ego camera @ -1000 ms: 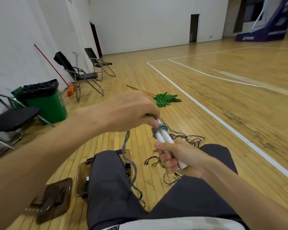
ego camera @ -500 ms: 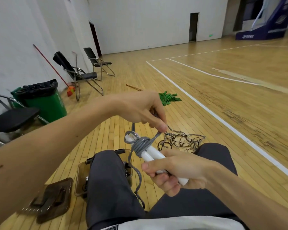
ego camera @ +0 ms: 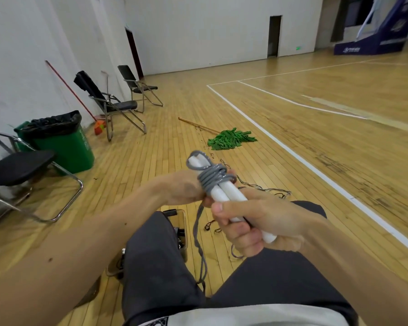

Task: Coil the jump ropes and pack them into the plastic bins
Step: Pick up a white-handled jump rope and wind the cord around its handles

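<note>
- R hand: fist closed round lower half of two handles. Smooth white plastic cylinders, side by side, tilted up-left; one butt end pokes out under the fist.
- Cord: grey, glossy, round section. Wound in several tight turns round upper part of handles, small loop arching over their tops. Loose tail drops from the wraps between the knees to the floor, kinked.
- L hand: behind the wrapped part, fingers curled round the bundle, tips peek out on far side of the turns. Grips at the cord; exact pinch hidden.
- Whole rope bundle held in air in front of body, above the lap.
- Plastic bin: clear, brownish tint, rectangular, on floor just beside L knee, mostly hidden by the leg. Contents unclear.
- Tangle of thin dark cords on floor past R hand.
- Floor: varnished wood strips, white painted line.
- Green strip mop lying flat on floor, wooden stick.
- Green trash can, black liner.
- Black folding chair, metal tube frame, near wall.
</note>
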Available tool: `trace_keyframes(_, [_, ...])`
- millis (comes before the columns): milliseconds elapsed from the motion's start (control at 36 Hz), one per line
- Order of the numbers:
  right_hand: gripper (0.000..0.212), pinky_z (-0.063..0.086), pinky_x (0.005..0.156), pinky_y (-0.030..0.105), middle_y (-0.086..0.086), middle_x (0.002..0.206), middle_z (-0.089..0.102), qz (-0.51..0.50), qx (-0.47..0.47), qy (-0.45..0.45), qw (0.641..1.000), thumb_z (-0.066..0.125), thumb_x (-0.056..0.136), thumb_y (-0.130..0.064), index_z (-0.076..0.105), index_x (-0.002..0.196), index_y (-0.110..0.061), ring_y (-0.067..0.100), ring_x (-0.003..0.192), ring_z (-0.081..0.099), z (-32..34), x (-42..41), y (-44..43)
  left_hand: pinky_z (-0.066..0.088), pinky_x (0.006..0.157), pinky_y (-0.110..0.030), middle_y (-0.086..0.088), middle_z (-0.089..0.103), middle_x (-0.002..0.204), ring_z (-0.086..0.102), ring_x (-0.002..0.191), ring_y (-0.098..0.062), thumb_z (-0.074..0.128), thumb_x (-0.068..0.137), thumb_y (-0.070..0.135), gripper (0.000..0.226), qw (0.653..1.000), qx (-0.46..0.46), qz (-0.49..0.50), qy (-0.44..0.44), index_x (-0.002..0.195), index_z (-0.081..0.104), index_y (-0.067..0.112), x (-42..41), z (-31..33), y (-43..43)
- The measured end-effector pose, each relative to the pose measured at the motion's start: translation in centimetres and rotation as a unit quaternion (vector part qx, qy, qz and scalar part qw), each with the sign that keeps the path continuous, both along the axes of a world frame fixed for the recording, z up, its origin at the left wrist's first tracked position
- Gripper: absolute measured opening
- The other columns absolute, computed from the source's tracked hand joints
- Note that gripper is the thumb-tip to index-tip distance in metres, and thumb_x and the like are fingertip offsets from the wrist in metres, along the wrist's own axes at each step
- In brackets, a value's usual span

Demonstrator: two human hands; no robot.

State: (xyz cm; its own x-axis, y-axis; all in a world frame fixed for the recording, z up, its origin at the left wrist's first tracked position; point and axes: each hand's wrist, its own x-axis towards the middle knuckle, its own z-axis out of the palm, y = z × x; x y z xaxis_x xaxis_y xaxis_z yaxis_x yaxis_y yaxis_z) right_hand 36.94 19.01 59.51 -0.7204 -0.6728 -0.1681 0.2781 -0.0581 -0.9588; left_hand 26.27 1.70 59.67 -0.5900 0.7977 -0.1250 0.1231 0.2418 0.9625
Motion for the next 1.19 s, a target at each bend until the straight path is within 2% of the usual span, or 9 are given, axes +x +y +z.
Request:
trace_keyframes(83, [0.025,0.031,0.04,0.018,-0.002,0.06,0.038,-0.031,-0.018,0.002,0.999,0.065,0.095,-0.026,0.054,0.079,-0.01,0.005,0.042,0.032,-0.2,-0.4,0.3,0.037,0.056,-0.029,-0.014,0.053,0.07,0.044,0.065,-0.021,0.058,0.091,0.014,0.029,1.0,-0.003,-0.003,0.011,0.068,0.072,0.025,0.8,-0.7,0.4])
trace_keyframes(194, [0.025,0.029,0.041,0.018,-0.002,0.06,0.036,-0.071,-0.02,0.01,0.997,0.064,0.089,-0.028,0.051,0.073,-0.014,0.006,0.042,0.03,-0.6,-0.7,0.5,0.028,0.046,-0.021,-0.006,0.036,0.066,0.032,0.05,-0.01,0.04,0.105,0.016,0.053,0.999,0.002,0.029,-0.023,0.064,0.072,0.027,1.7,-1.4,0.1])
trace_keyframes(417, [0.025,0.032,0.039,0.019,-0.001,0.059,0.037,-0.159,-0.014,0.047,0.986,0.068,0.082,-0.029,0.05,0.076,-0.012,0.008,0.042,0.03,-0.6,-2.0,1.9,0.039,0.055,-0.02,0.004,0.039,0.054,0.037,0.05,-0.014,0.03,0.105,0.05,0.054,0.992,-0.115,0.021,0.041,0.073,0.056,0.014,2.2,-1.6,-1.2])
trace_keyframes(639, [0.024,0.031,0.039,0.019,-0.001,0.059,0.039,-0.225,0.033,0.045,0.973,0.066,0.09,-0.023,0.049,0.079,-0.011,0.009,0.045,0.03,-1.8,-3.8,4.4,0.023,0.048,-0.023,0.004,0.03,0.055,0.024,0.048,-0.011,0.038,0.097,0.054,0.051,0.982,-0.136,0.076,0.111,0.076,0.055,0.01,2.1,-1.1,-2.8])
trace_keyframes(722, [0.024,0.031,0.039,0.019,-0.001,0.059,0.04,-0.239,0.048,0.031,0.969,0.062,0.098,-0.019,0.049,0.08,-0.01,0.009,0.045,0.031,-2.7,-4.5,4.6,0.028,0.048,-0.016,0.002,0.03,0.055,0.025,0.048,-0.012,0.038,0.104,0.044,0.049,0.973,-0.157,0.063,0.159,0.076,0.056,0.008,2.8,-0.5,-2.5])
trace_keyframes(778, [0.023,0.031,0.04,0.02,-0.001,0.059,0.041,-0.245,0.057,0.029,0.967,0.062,0.098,-0.018,0.049,0.081,-0.01,0.01,0.046,0.032,-3.3,-5.0,4.5,0.03,0.048,-0.013,0.004,0.032,0.054,0.028,0.048,-0.011,0.04,0.105,0.04,0.045,0.956,-0.195,0.052,0.215,0.076,0.058,0.011,3.4,-0.2,-2.2])
trace_keyframes(889, [0.022,0.032,0.042,0.021,0.001,0.06,0.044,-0.254,0.094,0.055,0.961,0.063,0.099,-0.018,0.051,0.082,-0.009,0.012,0.048,0.034,-4.1,-5.6,4.1,0.032,0.055,-0.031,0.005,0.04,0.058,0.035,0.051,-0.01,0.047,0.102,0.047,0.037,0.907,-0.281,0.029,0.313,0.071,0.056,0.028,4.0,1.0,-1.8])
trace_keyframes(1056, [0.021,0.031,0.045,0.023,0.001,0.062,0.043,-0.243,0.122,0.079,0.959,0.063,0.1,-0.018,0.051,0.084,-0.009,0.012,0.048,0.033,-4.2,-5.9,3.5,0.034,0.055,-0.028,0.004,0.048,0.061,0.041,0.053,-0.011,0.049,0.103,0.038,0.036,0.833,-0.359,0.013,0.42,0.073,0.052,0.019,4.7,3.6,-0.8])
trace_keyframes(1194, [0.022,0.033,0.045,0.025,0.001,0.062,0.044,-0.224,0.142,0.085,0.96,0.064,0.099,-0.02,0.051,0.087,-0.008,0.012,0.047,0.035,-4.4,-5.8,2.7,0.041,0.058,-0.026,0.007,0.052,0.066,0.047,0.056,-0.008,0.042,0.106,0.037,0.031,0.742,-0.401,-0.015,0.538,0.089,0.06,0.017,5.0,5.8,-0.4])
